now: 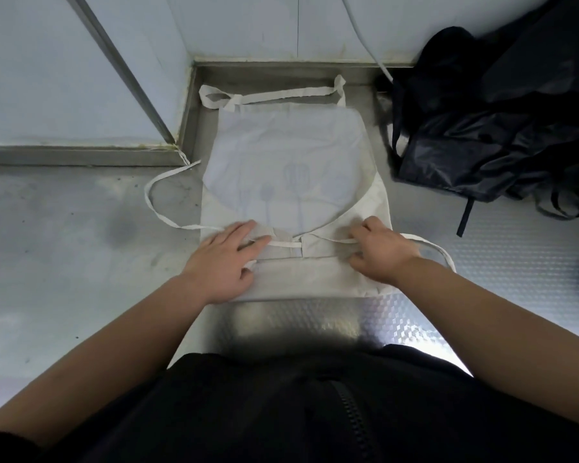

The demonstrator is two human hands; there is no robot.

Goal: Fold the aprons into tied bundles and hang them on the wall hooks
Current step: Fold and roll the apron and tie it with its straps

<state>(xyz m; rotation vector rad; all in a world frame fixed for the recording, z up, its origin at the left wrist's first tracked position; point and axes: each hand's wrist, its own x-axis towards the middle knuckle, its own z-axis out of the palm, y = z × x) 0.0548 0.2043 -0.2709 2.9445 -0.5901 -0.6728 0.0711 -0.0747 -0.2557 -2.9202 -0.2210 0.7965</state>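
Observation:
A cream apron point(291, 162) lies flat and partly folded on the steel counter point(64, 235), its neck loop point(274, 94) toward the back wall. A faint utensil print shows on its upper panel. My left hand point(224, 259) rests on the near left part of the apron, fingers extended over a waist tie point(168, 202) that loops out to the left. My right hand point(381, 252) sits on the near right part with fingers curled, pinching the other tie point(432, 247), which trails off to the right.
A heap of dark navy aprons point(502, 128) with loose straps lies at the back right of the counter. White wall panels point(64, 68) and a raised steel rim point(81, 155) close off the back and left. A grey cable point(365, 38) hangs down the wall.

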